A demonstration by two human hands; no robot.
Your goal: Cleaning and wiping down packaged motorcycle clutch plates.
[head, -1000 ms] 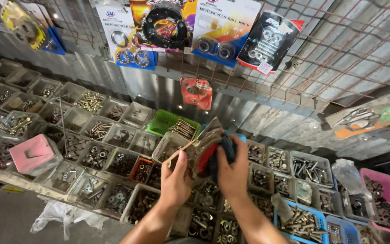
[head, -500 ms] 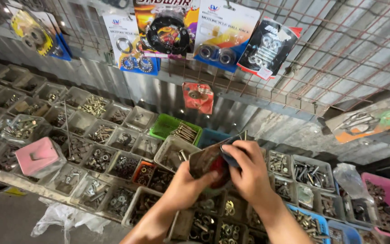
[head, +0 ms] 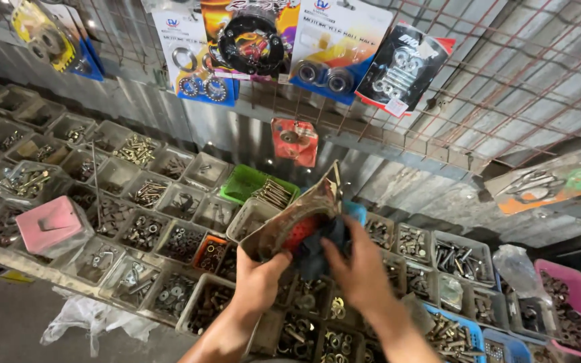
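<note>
Both my hands up over the parts bins, left hand (head: 258,281) gripping a worn flat cardboard packet (head: 297,218) from below, right hand (head: 358,272) spread, fingertips touching a dark blue cloth (head: 317,250) beneath it

Grimy flat packet (head: 297,218), red patch showing, tilted upright above hardware bins.

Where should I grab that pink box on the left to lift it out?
Grip the pink box across its two long side edges, coming straight down from above. It lies bottom-up over the gray bins, so its flat top offers no hold and the sides stand free.
</note>
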